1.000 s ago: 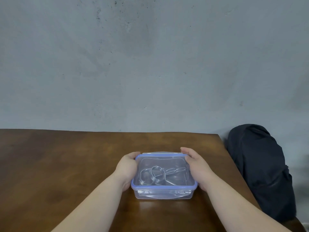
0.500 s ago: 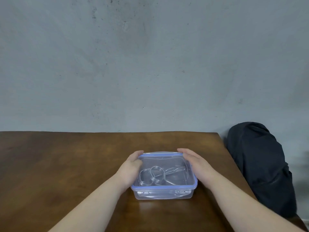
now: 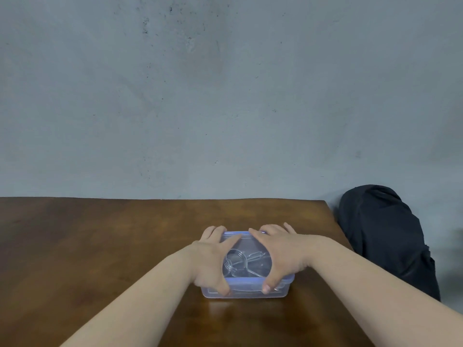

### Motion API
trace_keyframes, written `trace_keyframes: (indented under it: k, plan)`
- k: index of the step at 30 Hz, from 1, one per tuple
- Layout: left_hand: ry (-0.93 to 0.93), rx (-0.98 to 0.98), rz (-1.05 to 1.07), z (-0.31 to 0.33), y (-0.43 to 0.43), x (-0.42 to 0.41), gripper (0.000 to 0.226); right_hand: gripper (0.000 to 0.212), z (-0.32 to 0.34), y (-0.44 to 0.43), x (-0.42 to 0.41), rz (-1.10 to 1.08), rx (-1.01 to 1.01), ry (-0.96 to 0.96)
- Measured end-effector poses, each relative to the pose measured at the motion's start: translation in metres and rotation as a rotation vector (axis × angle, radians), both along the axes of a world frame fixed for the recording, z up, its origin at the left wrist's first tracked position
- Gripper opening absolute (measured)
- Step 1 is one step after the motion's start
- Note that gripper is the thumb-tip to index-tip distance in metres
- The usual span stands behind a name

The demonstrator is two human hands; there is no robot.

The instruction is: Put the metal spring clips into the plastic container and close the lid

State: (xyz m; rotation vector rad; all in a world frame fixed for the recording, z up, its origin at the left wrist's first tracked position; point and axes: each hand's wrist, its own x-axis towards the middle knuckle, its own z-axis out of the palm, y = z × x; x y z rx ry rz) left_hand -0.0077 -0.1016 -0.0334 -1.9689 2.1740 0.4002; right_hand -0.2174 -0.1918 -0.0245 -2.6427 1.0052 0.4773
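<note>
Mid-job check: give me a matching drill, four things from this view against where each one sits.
Things:
1. spring clips
2. left hand
3. dark bag
4. lid

Places:
A. off the table's right edge, against the wall
B. inside the clear container
C. on top of the container, blue-rimmed
D. pressing the container's left side

Pairs: 1-B, 2-D, 3-A, 4-C

Clear rectangular plastic container [image 3: 246, 294] with blue-rimmed transparent lid [image 3: 250, 280], silver coiled metal spring clips [image 3: 236, 261] inside; glossy dark-brown wooden table [image 3: 100, 234]; mottled grey-blue plaster wall [image 3: 225, 96] with dark specks; plain black fabric bag [image 3: 385, 236].
</note>
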Motion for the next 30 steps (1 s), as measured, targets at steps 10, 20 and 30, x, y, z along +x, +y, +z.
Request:
trace_keyframes:
  k: [10,20,30]
  plan:
    - [0.037,-0.077,0.003,-0.002,0.008,-0.006,0.116,0.127,-0.007,0.017,0.011,-0.051,-0.071,0.034]
    - [0.199,-0.204,0.031,-0.021,0.020,0.003,0.115,0.112,-0.019,0.036,-0.005,-0.057,-0.155,-0.161]
    - [0.350,-0.254,0.067,-0.023,0.040,0.005,0.138,0.123,-0.020,0.051,-0.025,-0.105,-0.045,-0.292]
